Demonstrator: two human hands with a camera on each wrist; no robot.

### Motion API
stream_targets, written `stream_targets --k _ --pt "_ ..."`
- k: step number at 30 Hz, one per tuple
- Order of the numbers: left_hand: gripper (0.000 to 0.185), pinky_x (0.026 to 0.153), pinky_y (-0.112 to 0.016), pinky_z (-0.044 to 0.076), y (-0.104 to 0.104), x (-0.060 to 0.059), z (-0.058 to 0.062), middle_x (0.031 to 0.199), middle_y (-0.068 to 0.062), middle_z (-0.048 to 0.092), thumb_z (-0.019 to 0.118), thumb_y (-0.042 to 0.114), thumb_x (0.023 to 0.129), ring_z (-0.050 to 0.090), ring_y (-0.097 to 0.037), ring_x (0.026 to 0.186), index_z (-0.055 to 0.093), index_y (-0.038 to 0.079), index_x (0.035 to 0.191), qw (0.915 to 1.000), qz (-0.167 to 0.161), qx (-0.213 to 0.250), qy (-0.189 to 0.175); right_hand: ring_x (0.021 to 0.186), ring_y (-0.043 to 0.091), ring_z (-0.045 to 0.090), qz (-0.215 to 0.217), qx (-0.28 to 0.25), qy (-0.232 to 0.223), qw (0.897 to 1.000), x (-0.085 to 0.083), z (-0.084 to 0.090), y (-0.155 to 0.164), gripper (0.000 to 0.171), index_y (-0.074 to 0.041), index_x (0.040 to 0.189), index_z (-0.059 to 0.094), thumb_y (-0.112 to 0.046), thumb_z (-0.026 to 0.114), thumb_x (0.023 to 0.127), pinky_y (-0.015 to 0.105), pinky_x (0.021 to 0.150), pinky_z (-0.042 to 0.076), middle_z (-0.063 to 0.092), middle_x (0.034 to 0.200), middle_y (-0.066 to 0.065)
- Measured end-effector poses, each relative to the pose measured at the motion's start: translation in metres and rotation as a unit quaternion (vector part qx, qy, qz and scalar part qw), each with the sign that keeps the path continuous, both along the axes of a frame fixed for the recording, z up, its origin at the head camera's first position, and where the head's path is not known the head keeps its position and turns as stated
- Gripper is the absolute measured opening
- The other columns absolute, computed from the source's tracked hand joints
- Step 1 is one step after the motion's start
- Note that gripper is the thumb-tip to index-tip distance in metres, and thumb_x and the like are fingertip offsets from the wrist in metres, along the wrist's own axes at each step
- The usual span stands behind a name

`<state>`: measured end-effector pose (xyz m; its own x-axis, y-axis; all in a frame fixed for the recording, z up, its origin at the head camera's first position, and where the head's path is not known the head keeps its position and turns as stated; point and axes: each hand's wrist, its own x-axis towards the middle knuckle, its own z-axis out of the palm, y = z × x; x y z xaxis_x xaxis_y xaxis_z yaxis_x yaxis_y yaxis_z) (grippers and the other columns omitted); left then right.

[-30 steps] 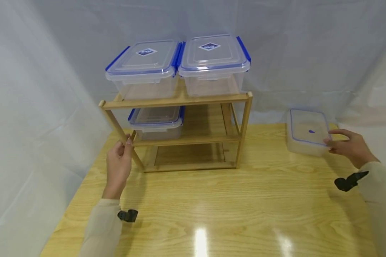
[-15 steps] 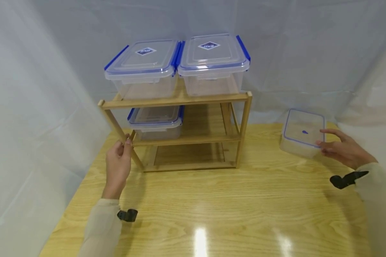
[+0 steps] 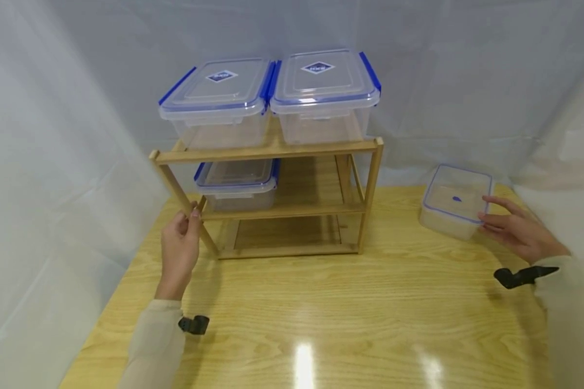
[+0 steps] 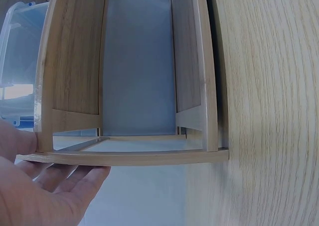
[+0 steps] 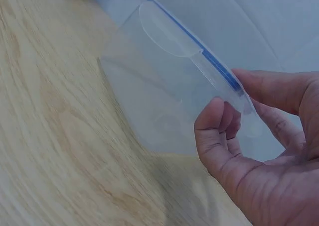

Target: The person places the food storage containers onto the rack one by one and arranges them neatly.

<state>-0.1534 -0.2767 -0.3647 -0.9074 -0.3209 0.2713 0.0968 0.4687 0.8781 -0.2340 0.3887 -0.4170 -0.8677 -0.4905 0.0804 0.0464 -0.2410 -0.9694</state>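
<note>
My left hand point(image 3: 180, 251) grips the left front post of a three-tier wooden rack point(image 3: 282, 213); in the left wrist view its thumb lies on the inner side and the fingers point(image 4: 65, 181) wrap behind the post. At the right, my right hand point(image 3: 525, 229) pinches the near right corner of a clear food container point(image 3: 455, 200) with a thin blue line round its lid. The right wrist view shows a fingertip on the lid edge and the thumb point(image 5: 212, 121) against the wall of the container, whose bottom edge is close over the table.
Two large lidded boxes with blue clips, a left box point(image 3: 219, 102) and a right box point(image 3: 323, 97), stand on the top shelf. A smaller lidded box point(image 3: 238, 183) sits at the left of the middle shelf. White sheeting point(image 3: 443, 81) hangs behind the wooden table point(image 3: 321, 302).
The clear container has slid a little to the left and turned slightly, with my right hand moving along. My left hand has stayed on the rack post.
</note>
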Motion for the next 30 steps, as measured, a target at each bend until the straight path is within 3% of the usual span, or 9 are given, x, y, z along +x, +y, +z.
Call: stream_targets --k 1,3,6,8,11,16,23,27,30 --pt "0.046 0.069 -0.025 0.044 0.0 0.0 0.0 0.148 -0.006 0.053 0.044 0.037 0.11 0.063 -0.025 0.101 0.061 0.005 0.137 1.0 0.001 -0.002 -0.001 0.117 0.014 0.062 0.008 -0.022 -0.003 1.0 0.001 0.0 -0.002 0.049 -0.008 0.137 0.062 0.019 0.04 0.102 0.02 0.094 0.051 0.063 0.122 -0.001" --pt "0.046 0.078 -0.029 0.052 0.0 -0.001 0.0 0.146 -0.009 0.054 0.045 0.037 0.11 0.064 -0.028 0.105 0.06 0.006 0.139 1.0 -0.001 0.003 0.001 0.1 0.027 0.068 -0.025 -0.162 -0.146 0.976 0.004 0.001 -0.006 0.052 -0.018 0.139 0.059 0.012 0.03 0.107 0.031 0.091 0.056 0.064 0.112 0.014" --pt "0.046 0.102 -0.044 0.049 -0.001 -0.001 -0.001 0.146 -0.012 0.054 0.045 0.036 0.11 0.055 -0.028 0.129 0.056 0.008 0.145 0.9999 -0.007 0.01 0.002 0.098 0.027 0.068 -0.047 -0.162 -0.152 0.974 0.008 0.002 -0.012 0.051 -0.02 0.137 0.058 0.011 0.034 0.106 0.032 0.089 0.057 0.063 0.109 0.013" --pt "0.046 0.106 -0.05 0.045 -0.001 -0.001 -0.001 0.146 -0.013 0.054 0.045 0.035 0.11 0.053 -0.03 0.131 0.054 0.008 0.146 0.9999 -0.01 0.013 0.004 0.097 0.028 0.068 -0.053 -0.165 -0.154 0.973 0.011 0.002 -0.015 0.05 -0.02 0.138 0.058 0.011 0.034 0.106 0.033 0.088 0.057 0.062 0.107 0.014" --pt "0.047 0.101 -0.046 0.048 0.0 -0.001 -0.001 0.144 -0.013 0.056 0.045 0.037 0.11 0.054 -0.03 0.13 0.055 0.009 0.146 0.9999 -0.007 0.006 0.003 0.097 0.027 0.068 -0.058 -0.161 -0.156 0.973 0.016 0.003 -0.019 0.049 -0.021 0.139 0.056 0.009 0.035 0.107 0.033 0.088 0.057 0.061 0.106 0.014" --pt "0.047 0.083 -0.028 0.049 0.001 0.0 0.0 0.142 -0.015 0.057 0.045 0.038 0.109 0.058 -0.03 0.124 0.055 0.009 0.146 1.0 -0.005 -0.002 0.004 0.098 0.024 0.065 -0.087 -0.133 -0.157 0.975 0.024 0.008 -0.027 0.047 -0.024 0.14 0.054 0.006 0.041 0.107 0.032 0.089 0.056 0.055 0.107 0.011" --pt "0.048 0.069 -0.022 0.043 0.001 -0.001 -0.001 0.142 -0.015 0.057 0.045 0.039 0.109 0.06 -0.03 0.105 0.056 0.009 0.144 1.0 0.0 -0.006 0.002 0.1 0.023 0.063 -0.084 -0.172 -0.159 0.969 0.04 0.017 -0.04 0.053 -0.023 0.144 0.054 0.01 0.04 0.105 0.035 0.091 0.056 0.054 0.116 0.012" --pt "0.047 0.065 -0.022 0.042 0.001 0.0 0.0 0.141 -0.016 0.058 0.044 0.037 0.11 0.058 -0.024 0.089 0.055 0.011 0.146 1.0 0.001 -0.008 -0.001 0.105 0.026 0.065 -0.072 -0.194 -0.155 0.966 0.052 0.02 -0.045 0.054 -0.02 0.143 0.055 0.013 0.036 0.105 0.037 0.09 0.056 0.055 0.121 0.012" --pt "0.046 0.056 -0.025 0.038 0.0 0.0 0.0 0.139 -0.017 0.059 0.043 0.038 0.11 0.045 -0.017 0.064 0.056 0.011 0.145 0.9999 0.0 -0.011 -0.001 0.107 0.027 0.065 -0.065 -0.2 -0.146 0.967 0.063 0.021 -0.05 0.056 -0.019 0.145 0.054 0.014 0.035 0.105 0.038 0.089 0.057 0.055 0.124 0.012"
